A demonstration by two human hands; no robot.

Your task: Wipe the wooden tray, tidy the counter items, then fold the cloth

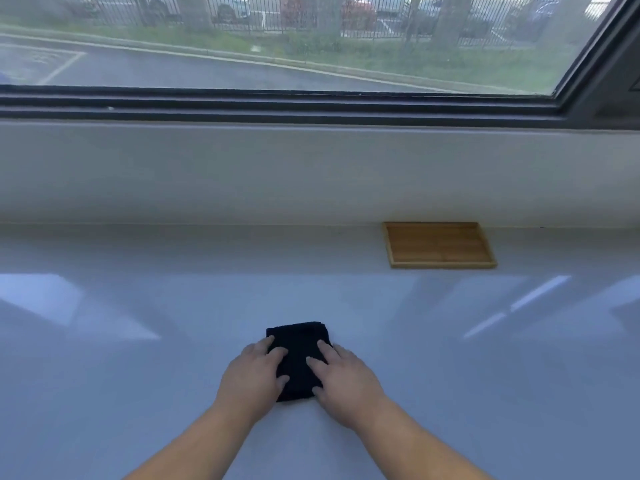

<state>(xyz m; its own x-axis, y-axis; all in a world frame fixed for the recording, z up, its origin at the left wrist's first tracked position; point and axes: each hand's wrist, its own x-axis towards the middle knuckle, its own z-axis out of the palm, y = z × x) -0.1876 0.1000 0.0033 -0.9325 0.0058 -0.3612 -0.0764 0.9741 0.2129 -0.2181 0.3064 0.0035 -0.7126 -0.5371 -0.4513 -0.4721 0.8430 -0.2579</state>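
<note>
A small dark cloth (pixel 298 341), folded into a compact rectangle, lies on the white counter near the front middle. My left hand (pixel 251 375) rests flat on its left side and my right hand (pixel 341 379) on its right side, fingers spread and pressing down on the fabric. Neither hand has its fingers curled around the cloth. A shallow wooden tray (pixel 439 244) sits at the back right of the counter, against the wall, with nothing in it.
The glossy white counter (pixel 138 341) runs the full width, ending at a low white wall (pixel 242 174) under a wide window (pixel 277 46). A dark window frame (pixel 588 81) slants down at the far right.
</note>
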